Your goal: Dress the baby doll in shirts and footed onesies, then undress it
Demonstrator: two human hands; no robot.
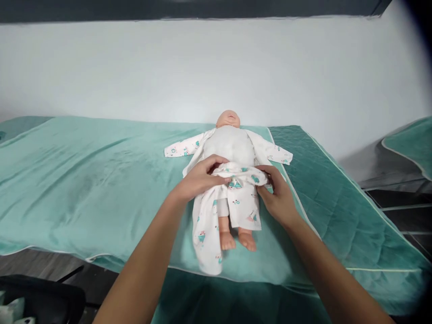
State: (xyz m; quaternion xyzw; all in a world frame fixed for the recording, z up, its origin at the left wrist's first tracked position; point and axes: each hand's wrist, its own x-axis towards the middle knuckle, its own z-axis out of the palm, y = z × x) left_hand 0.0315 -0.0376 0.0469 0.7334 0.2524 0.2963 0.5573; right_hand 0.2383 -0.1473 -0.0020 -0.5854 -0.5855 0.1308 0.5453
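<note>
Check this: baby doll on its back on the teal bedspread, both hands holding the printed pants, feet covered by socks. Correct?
Not quite: the feet are bare, not covered, as the head view shows. The rest stands: baby doll on its back on the teal bedspread, left hand and right hand holding the printed pants.

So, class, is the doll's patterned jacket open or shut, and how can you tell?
Open: the front sides of the jacket lie apart, and the white chest of the doll shows between them.
</note>
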